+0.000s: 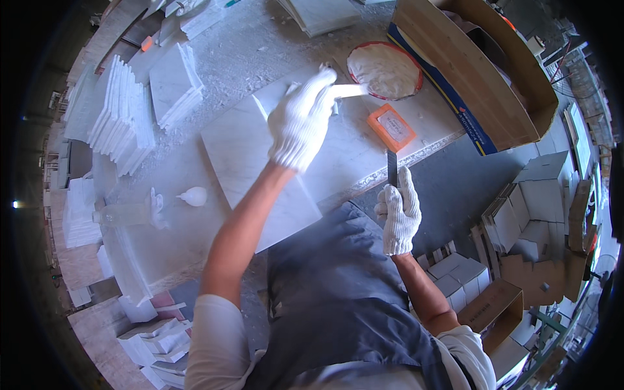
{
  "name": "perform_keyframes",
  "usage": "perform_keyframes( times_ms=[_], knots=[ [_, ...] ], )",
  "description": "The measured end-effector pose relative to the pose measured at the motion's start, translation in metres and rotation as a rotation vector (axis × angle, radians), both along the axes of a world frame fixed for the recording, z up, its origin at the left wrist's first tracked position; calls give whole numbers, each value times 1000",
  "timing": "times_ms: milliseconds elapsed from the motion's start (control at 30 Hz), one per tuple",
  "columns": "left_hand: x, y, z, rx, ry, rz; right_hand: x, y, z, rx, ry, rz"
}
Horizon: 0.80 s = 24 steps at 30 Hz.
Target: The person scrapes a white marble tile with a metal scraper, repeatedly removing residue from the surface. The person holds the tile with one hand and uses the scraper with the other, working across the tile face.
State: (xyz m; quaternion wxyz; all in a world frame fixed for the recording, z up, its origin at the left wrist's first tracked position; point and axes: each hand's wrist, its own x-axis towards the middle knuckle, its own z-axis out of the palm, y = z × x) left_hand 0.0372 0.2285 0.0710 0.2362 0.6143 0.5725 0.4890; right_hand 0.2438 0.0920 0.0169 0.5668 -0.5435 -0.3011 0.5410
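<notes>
Your left hand [303, 119] gloved, closed around a thin white strip [350, 91] above the marble tile [244, 153], round paste tub [385, 69] just beyond, your right hand [398, 211] gripping a dark flat blade [392, 168], orange block [390, 127] just past its tip.

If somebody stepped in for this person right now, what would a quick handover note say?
Left hand: gloved, holds a white scraper with its tip at the round dish of white paste.
Right hand: gloved, grips a dark flat blade at the bench edge.
A marble tile lies flat on the bench, under the left arm; an orange block sits beside it.
Done: tile laid out. Left: I see no paste on the tile yet.
</notes>
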Motion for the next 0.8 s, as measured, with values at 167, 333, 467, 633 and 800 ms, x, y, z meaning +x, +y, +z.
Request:
perform_keyframes(
  times_ms=[167, 333, 467, 633, 800],
  knots=[
    [25, 63, 3, 61, 713, 58, 4, 7, 8, 30, -23, 38],
    [30, 77, -10, -51, 667, 52, 2, 16, 8, 34, 75, 76],
    [24, 34, -8, -111, 267, 91, 1, 18, 17, 16, 43, 99],
    [15, -54, 10, -476, -435, -262, -14, 19, 36, -136, 47, 245],
    [-7, -97, 26, -753, -235, -208, -30, 24, 50, -300, -63, 563]
  ],
)
